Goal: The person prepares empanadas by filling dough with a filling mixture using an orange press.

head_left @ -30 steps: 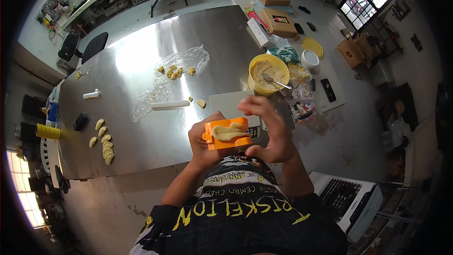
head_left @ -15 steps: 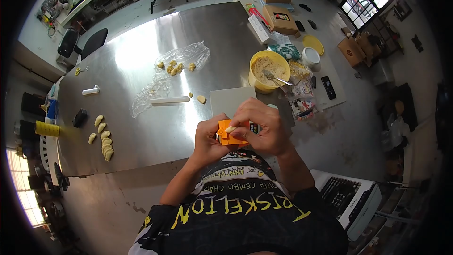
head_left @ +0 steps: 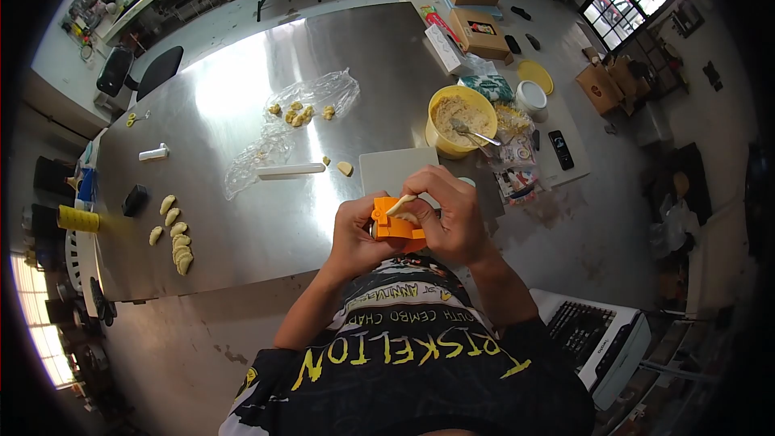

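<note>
My left hand (head_left: 358,232) is closed around an orange plastic dumpling mould (head_left: 394,231) in front of my chest. Thumb and fingers of my right hand (head_left: 449,216) pinch a pale piece of dough (head_left: 401,204) at the mould's upper edge. More pale dough shows inside the mould, partly covered by the right fingers. Just beyond my hands lies a light grey board (head_left: 391,168). To the left on the steel table, several folded dumplings (head_left: 182,247) lie in a loose row and small stack.
Dough lumps (head_left: 299,115) rest on crumpled plastic wrap (head_left: 335,90) near a white rolling pin (head_left: 291,171) and small dough pieces (head_left: 345,169). A yellow tub (head_left: 440,141) of filling with a spoon stands at the right. A phone (head_left: 561,150) lies beyond it.
The dough piece has been lifted and tilted up by my right fingers. The orange mould has turned in my left hand, and more of its inside shows.
</note>
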`<action>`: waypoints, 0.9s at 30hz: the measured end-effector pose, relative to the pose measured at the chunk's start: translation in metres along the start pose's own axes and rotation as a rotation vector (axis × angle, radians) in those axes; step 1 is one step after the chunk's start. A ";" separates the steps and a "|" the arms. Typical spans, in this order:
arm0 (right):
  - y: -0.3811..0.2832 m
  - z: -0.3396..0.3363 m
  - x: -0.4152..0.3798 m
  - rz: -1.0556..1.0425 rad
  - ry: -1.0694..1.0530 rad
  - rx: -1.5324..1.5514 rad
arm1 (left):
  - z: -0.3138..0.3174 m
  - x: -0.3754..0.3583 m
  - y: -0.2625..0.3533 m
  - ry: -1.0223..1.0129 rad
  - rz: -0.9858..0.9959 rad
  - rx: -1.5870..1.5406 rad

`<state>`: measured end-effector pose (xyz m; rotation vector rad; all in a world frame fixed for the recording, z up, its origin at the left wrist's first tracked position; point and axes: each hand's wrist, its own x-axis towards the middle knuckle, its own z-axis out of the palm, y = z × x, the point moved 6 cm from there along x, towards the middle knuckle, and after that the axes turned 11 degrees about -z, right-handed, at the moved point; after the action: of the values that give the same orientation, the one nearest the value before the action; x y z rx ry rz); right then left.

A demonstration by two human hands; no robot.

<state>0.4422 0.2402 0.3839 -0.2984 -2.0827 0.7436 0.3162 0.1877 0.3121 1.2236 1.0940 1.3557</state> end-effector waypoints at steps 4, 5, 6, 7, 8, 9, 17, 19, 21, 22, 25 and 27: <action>0.006 0.001 -0.004 0.134 0.044 0.070 | -0.004 -0.001 0.000 -0.009 0.027 -0.013; 0.007 0.003 -0.004 0.132 0.044 0.069 | -0.004 -0.002 0.000 -0.017 0.030 0.004; 0.011 0.003 -0.006 0.159 0.134 0.197 | -0.005 -0.002 0.001 -0.026 0.034 0.022; 0.015 0.002 -0.007 0.185 0.224 0.325 | -0.005 -0.002 0.001 -0.026 0.035 0.021; 0.014 0.000 -0.007 0.186 0.224 0.324 | -0.006 -0.003 0.001 -0.030 0.020 -0.023; 0.011 -0.002 -0.004 0.168 0.143 0.285 | -0.006 -0.003 0.000 -0.034 0.005 -0.068; 0.000 0.001 0.006 -0.042 -0.093 0.113 | -0.009 -0.003 -0.004 -0.014 -0.077 -0.183; 0.001 0.001 0.004 0.008 -0.101 0.108 | -0.011 -0.003 -0.007 -0.025 -0.067 -0.168; -0.001 -0.001 0.005 -0.013 -0.132 0.050 | -0.011 -0.003 -0.010 -0.053 -0.083 -0.091; -0.002 -0.001 0.005 -0.034 -0.162 -0.008 | -0.010 -0.004 -0.009 -0.053 -0.085 -0.091; 0.001 -0.002 0.004 0.033 -0.150 0.019 | -0.009 -0.003 -0.009 -0.027 -0.143 -0.116; 0.006 -0.001 -0.001 0.063 -0.130 0.015 | -0.009 -0.003 -0.008 -0.001 -0.143 -0.102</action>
<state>0.4430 0.2445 0.3803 -0.3162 -2.1977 0.8355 0.3075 0.1859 0.3029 1.0526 1.0772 1.2855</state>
